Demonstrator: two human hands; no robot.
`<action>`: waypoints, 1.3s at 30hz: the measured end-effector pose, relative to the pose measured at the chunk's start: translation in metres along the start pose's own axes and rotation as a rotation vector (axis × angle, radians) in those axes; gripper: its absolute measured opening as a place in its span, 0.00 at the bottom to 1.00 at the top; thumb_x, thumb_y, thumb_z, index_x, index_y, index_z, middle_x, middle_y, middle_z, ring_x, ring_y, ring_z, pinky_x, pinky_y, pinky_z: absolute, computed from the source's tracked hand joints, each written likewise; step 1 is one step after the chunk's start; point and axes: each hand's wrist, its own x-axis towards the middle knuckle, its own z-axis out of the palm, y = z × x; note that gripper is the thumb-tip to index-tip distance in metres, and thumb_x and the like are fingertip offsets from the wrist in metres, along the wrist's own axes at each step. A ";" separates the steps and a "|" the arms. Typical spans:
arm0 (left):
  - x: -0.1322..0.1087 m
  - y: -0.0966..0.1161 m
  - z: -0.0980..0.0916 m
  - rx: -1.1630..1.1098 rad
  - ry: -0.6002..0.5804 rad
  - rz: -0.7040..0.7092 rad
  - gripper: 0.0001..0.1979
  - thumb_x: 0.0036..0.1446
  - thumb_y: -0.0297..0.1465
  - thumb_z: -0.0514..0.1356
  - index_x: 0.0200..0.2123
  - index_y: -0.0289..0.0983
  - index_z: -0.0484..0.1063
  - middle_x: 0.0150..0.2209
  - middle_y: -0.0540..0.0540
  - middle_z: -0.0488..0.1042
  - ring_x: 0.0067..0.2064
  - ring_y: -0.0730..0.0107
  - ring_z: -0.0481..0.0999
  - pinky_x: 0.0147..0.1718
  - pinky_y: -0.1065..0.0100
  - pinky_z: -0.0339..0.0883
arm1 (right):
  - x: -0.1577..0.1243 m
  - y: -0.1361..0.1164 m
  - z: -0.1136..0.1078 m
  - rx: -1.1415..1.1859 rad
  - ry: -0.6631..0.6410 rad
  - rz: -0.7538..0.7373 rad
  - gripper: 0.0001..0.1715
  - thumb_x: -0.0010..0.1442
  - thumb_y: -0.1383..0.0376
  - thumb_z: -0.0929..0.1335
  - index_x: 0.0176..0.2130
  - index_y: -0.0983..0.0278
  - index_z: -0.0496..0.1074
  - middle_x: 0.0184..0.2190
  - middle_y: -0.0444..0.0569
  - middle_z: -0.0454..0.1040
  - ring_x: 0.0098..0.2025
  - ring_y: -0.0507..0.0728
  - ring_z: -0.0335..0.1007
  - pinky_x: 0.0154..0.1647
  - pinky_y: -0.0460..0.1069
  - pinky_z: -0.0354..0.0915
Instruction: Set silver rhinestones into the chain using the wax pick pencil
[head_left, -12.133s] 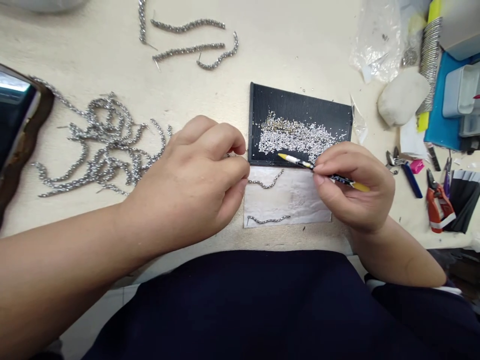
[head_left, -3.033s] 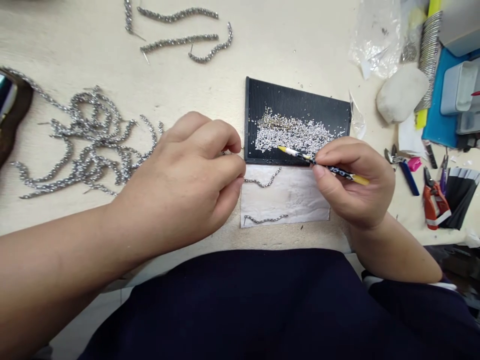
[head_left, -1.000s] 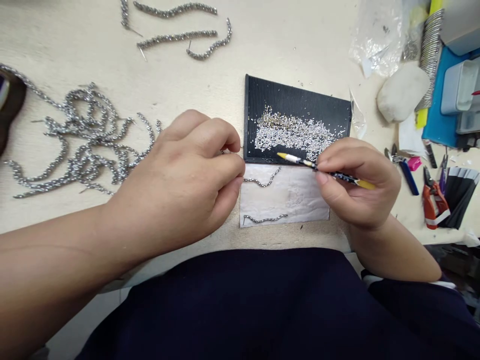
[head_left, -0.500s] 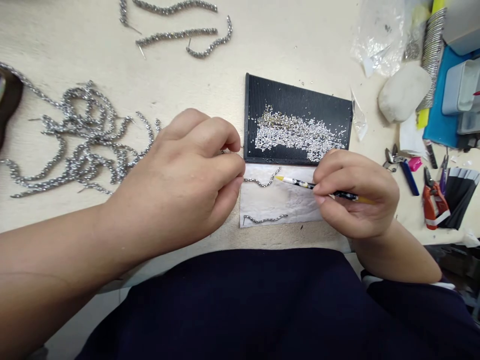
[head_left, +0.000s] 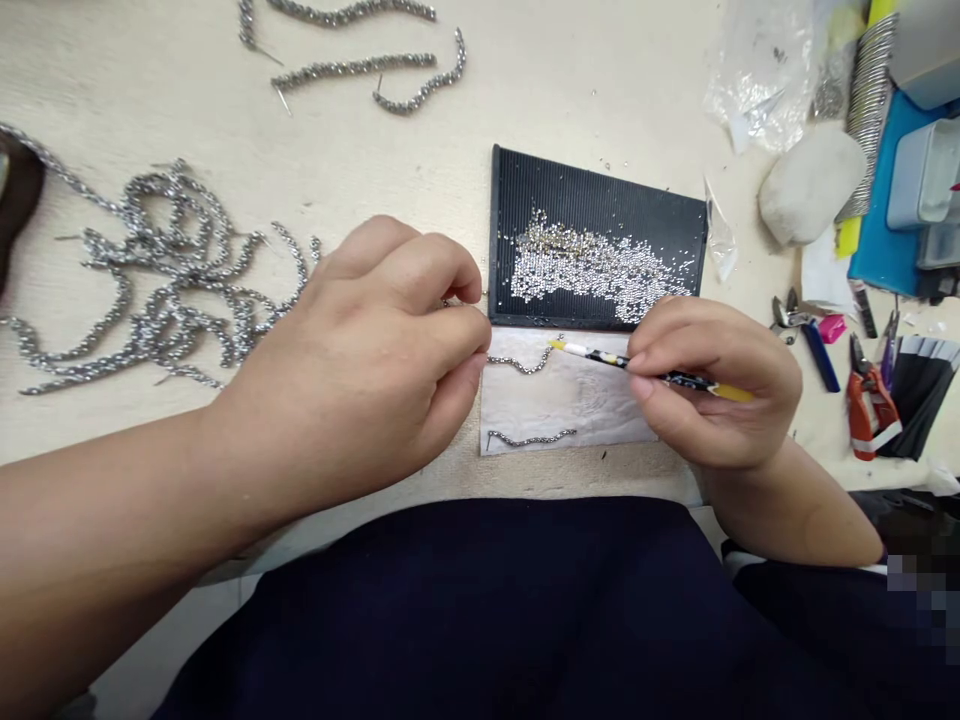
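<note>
In the head view, my left hand is closed in a pinch at the left end of a thin silver rhinestone strand; its fingers hide that end. The strand curves right across a whitish sheet. My right hand grips a slim black-patterned pencil with a yellow tip. That tip points left and lies at the strand's upper right end; whether it touches is too small to tell. Lower on the sheet lies a second short strand. Above the sheet, a ridged black tray holds many loose, shiny stones.
A tangled pile of silver strands lies left, and separate strands lie at the back. To the right are a white lump, a plastic bag, orange-handled cutters, pliers and a blue tray.
The pencil's tip has shifted slightly up and left, nearer the strand's end, as my right hand tilted a little. My left hand has stayed in place.
</note>
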 end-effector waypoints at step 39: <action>0.002 0.000 -0.002 -0.037 -0.008 -0.019 0.18 0.76 0.39 0.52 0.37 0.40 0.76 0.49 0.46 0.72 0.53 0.55 0.73 0.52 0.48 0.74 | 0.003 -0.005 0.001 0.026 -0.025 0.037 0.12 0.57 0.77 0.73 0.36 0.59 0.79 0.28 0.44 0.78 0.28 0.54 0.76 0.27 0.50 0.73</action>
